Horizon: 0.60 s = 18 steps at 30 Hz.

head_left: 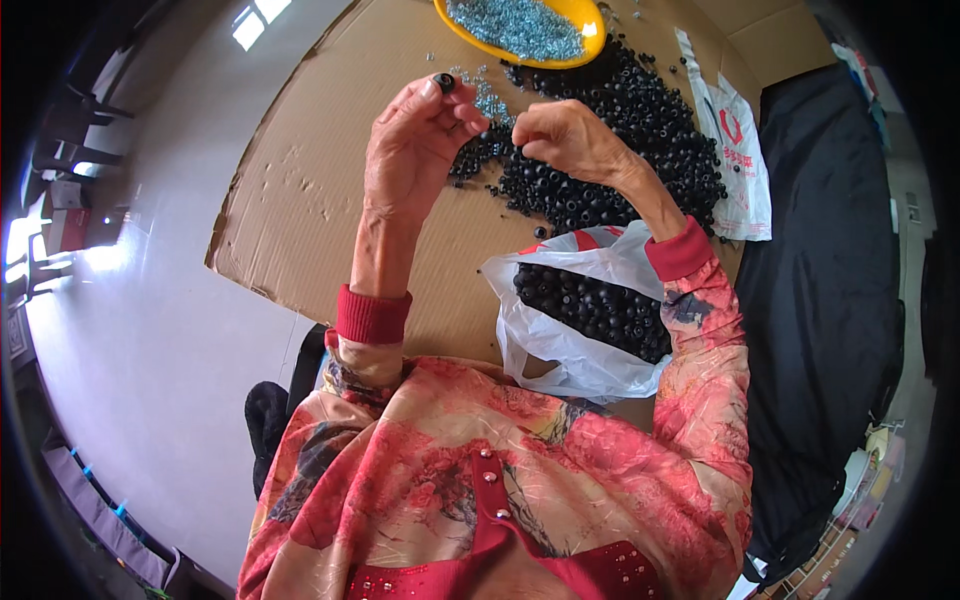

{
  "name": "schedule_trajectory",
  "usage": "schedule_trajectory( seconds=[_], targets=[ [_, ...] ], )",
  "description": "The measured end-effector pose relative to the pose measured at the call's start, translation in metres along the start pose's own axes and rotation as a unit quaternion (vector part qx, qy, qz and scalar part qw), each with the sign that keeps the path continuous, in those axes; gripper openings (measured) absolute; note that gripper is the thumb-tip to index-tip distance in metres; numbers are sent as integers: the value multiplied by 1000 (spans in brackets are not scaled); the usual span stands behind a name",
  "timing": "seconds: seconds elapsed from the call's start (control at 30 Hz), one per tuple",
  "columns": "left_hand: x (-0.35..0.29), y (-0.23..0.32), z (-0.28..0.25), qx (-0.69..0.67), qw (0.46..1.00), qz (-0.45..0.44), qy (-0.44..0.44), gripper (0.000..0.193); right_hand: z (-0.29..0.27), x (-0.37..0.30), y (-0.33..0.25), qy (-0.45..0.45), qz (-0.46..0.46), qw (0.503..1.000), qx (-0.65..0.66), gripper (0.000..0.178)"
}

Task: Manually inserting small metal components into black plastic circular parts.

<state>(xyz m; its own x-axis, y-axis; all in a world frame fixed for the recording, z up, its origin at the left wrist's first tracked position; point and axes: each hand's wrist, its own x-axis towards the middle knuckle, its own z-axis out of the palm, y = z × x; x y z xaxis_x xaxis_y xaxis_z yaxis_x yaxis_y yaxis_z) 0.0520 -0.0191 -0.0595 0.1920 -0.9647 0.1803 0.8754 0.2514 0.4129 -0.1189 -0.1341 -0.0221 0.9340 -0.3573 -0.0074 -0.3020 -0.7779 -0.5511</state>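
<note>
Between the thumb and forefinger of my left hand (415, 150) I pinch a black bead (445, 82) with a hole in it, raised over the cardboard. My right hand (575, 142) is closed, its fingers curled in toward the left hand; whatever it may hold is hidden. Beneath and beyond my right hand spreads a large heap of loose black beads (640, 130) of mixed sizes. Small pale-blue beads (490, 105) lie scattered between the hands. Closer to me, a white plastic bag (545, 375) gapes around more black beads (590, 310).
A yellow dish (595, 40) of pale-blue beads (520, 28) stands at the far edge of the cardboard sheet (300, 170). Another white bag (740, 150) lies flat to the right of the heap. Black cloth (815, 330) covers the right side; dark chairs (75, 130) are far left.
</note>
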Motion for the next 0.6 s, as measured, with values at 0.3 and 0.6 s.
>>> schedule_trajectory(
  seconds=[0.3, 0.6],
  targets=[
    [2, -4, 3, 1, 998, -1, 59, 16, 20, -23, 27, 24, -11, 996, -88, 8],
    [1, -7, -4, 3, 999, -22, 43, 23, 49, -14, 13, 18, -95, 983, -153, 5]
  ],
)
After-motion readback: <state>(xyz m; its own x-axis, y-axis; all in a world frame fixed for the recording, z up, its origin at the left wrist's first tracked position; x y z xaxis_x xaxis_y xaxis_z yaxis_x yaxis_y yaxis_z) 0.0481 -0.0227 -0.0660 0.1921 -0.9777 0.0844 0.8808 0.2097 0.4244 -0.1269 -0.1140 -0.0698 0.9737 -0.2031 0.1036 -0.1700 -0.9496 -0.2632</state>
